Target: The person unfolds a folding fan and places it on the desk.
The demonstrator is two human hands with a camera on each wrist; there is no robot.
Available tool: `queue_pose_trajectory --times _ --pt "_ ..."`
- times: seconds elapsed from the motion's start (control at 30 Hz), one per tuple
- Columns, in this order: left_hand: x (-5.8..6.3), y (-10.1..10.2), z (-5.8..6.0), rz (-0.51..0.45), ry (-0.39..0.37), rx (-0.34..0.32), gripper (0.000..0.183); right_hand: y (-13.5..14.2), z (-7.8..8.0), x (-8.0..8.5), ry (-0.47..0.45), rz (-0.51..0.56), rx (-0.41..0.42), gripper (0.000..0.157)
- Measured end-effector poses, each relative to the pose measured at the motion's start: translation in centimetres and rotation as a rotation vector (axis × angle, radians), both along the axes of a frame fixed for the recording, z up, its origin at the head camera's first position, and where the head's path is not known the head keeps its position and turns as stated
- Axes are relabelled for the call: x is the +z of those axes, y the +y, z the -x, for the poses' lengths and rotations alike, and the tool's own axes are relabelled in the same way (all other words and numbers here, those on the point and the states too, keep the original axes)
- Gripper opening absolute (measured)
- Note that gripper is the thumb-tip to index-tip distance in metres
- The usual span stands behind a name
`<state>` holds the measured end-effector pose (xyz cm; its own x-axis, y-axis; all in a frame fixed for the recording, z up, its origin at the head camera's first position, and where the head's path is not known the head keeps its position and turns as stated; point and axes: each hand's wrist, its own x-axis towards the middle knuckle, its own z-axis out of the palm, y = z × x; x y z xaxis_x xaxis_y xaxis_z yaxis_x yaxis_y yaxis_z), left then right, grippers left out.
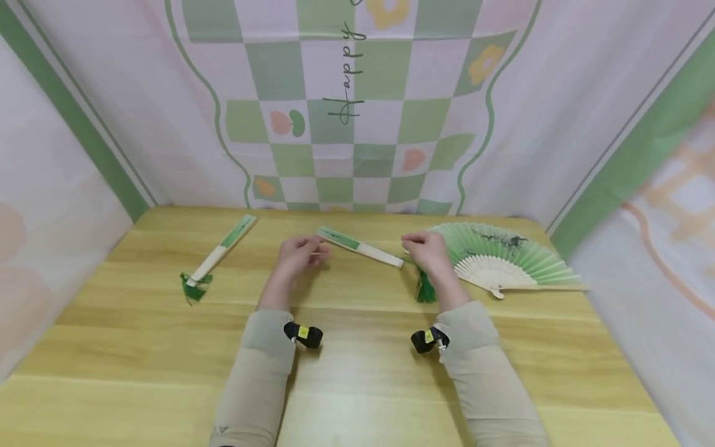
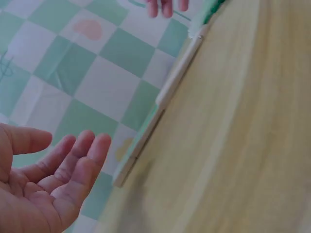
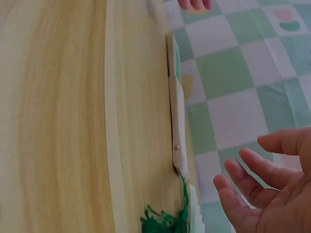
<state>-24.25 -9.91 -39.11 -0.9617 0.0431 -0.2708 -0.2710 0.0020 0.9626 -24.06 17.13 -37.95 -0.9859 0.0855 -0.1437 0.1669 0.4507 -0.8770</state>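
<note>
A folded green and cream hand fan (image 1: 360, 247) lies on the wooden table between my hands, its green tassel (image 1: 425, 287) trailing from the right end. My left hand (image 1: 298, 257) hovers by the fan's green end, fingers loosely bent and holding nothing. Near the tassel end, my right hand (image 1: 427, 251) is likewise off the fan, with its fingers relaxed and apart. In the left wrist view the left hand (image 2: 53, 179) is palm up beside the folded fan (image 2: 160, 107). The right wrist view has the right hand (image 3: 272, 179) bare beside the pivot end of the fan (image 3: 178, 126).
At the left lies another folded fan (image 1: 223, 248) with a green tassel (image 1: 195, 287). An open green fan (image 1: 508, 251) with a dark painted design is spread at the right, partly behind the right hand. A checked curtain (image 1: 357, 124) hangs along the table's far edge.
</note>
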Motion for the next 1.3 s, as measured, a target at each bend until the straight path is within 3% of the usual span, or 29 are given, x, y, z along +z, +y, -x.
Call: queue_pose_trajectory --times 0.27,0.6,0.87,1.0,1.3 --pt "-1.2 -0.9 0.0 -0.175 -0.088 0.083 0.040 -2.3 1.6 -0.4 0.001 -0.178 0.147 0.038" --pt "-1.4 -1.2 0.5 -0.369 -0.121 0.143 0.050 -3.9 2.3 -1.0 -0.005 -0.470 0.252 0.046" --pt "-1.8 -0.7 0.7 -0.446 -0.139 0.138 0.055 -4.9 2.0 -0.6 -0.013 -0.733 0.393 0.022" --pt "-2.0 -0.6 0.6 -0.448 -0.136 0.138 0.055 -5.1 1.8 -0.7 -0.043 -0.732 0.399 0.017" --pt "-2.3 -0.5 0.6 -0.490 -0.156 0.178 0.059 -4.9 1.0 -1.1 -0.107 -0.597 0.448 0.016"
